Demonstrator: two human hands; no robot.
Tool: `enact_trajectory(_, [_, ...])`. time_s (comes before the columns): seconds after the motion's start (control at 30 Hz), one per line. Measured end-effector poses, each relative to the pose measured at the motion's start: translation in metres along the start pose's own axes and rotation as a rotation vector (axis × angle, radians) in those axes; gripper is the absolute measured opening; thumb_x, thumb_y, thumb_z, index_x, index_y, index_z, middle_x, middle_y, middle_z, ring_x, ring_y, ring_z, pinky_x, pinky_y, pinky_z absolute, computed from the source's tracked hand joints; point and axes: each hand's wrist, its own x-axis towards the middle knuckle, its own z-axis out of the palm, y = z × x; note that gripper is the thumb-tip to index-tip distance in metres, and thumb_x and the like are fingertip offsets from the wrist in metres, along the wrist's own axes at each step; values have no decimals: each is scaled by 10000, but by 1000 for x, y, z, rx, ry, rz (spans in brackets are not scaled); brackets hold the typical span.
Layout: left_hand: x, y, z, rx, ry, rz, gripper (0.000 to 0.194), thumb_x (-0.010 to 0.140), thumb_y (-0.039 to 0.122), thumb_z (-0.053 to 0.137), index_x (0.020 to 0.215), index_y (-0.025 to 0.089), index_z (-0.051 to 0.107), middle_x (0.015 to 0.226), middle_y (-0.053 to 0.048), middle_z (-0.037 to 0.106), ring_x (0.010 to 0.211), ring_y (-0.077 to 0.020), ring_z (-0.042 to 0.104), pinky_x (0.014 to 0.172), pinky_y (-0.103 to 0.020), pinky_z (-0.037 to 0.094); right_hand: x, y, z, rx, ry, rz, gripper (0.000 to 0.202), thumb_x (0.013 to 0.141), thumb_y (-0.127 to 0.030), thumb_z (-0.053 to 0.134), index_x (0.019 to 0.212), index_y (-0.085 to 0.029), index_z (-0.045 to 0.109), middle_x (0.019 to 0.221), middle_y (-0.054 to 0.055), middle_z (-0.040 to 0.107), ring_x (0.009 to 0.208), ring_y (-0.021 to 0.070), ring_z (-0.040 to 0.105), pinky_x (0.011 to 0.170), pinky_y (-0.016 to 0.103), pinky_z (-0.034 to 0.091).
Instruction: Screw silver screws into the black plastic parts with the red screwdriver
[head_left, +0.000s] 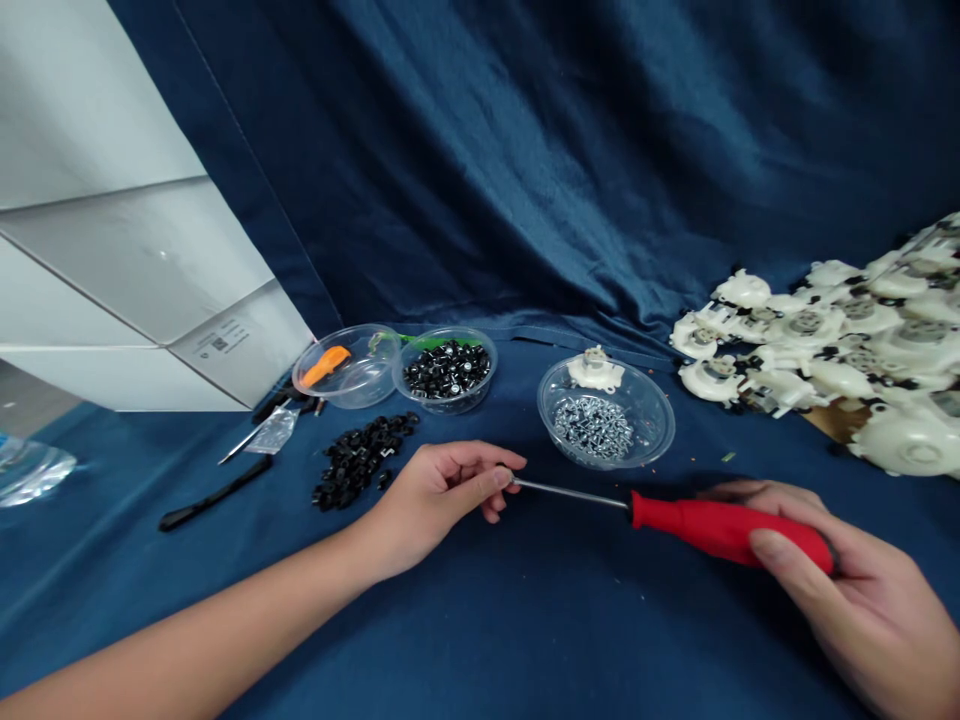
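Note:
My right hand is wrapped round the red handle of a screwdriver, whose shaft points left. At its tip, my left hand is closed in a pinch on a small black part, mostly hidden by the fingers. Both hands are above the blue cloth. Just beyond the shaft stands a clear plastic bowl of small silver screws, with a white plastic piece at its far rim. Left of my left hand lies a loose pile of small black plastic parts.
A second clear bowl holds black parts with metal bits; beside it, another bowl contains an orange object. White plastic housings are heaped at right. White boxes, a black strip and a plastic bag are at left.

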Motion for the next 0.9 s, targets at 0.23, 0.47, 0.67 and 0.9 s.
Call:
enact_trajectory(0.23, [1, -1, -1, 5, 8, 5, 252, 1012, 331, 767, 1204, 177, 820, 902, -35, 774, 737, -110, 718, 691, -207, 636, -4, -1, 3, 86, -76, 35, 346, 896, -550, 753, 1159, -345, 661, 1280, 38, 773, 1159, 321, 750, 872, 380, 681])
enact_trajectory(0.47, [-1, 0, 1, -1, -19, -10, 250, 1006, 323, 774, 1198, 172, 823, 912, -40, 785, 751, -108, 718, 718, -209, 633, -4, 18, -2, -91, -68, -15, 320, 997, -570, 594, 1015, -326, 800, 1186, 57, 780, 1063, 329, 733, 873, 424, 649])
enact_trajectory(0.67, [-1, 0, 0, 4, 6, -8, 276, 1008, 346, 763, 1211, 168, 815, 910, -51, 774, 755, -132, 712, 704, -244, 636, -6, 13, 0, 77, -88, 74, 386, 891, -587, 729, 1173, -323, 711, 1043, 45, 752, 864, 285, 733, 634, 324, 640])
enact_trajectory(0.9, [-1, 1, 1, 33, -3, -5, 246, 1007, 317, 764, 1202, 177, 819, 905, -37, 776, 749, -112, 703, 729, -224, 621, -5, 14, -4, 27, -123, 98, 309, 957, -591, 656, 976, -294, 741, 706, 4, 672, 524, 180, 579, 452, 271, 500])
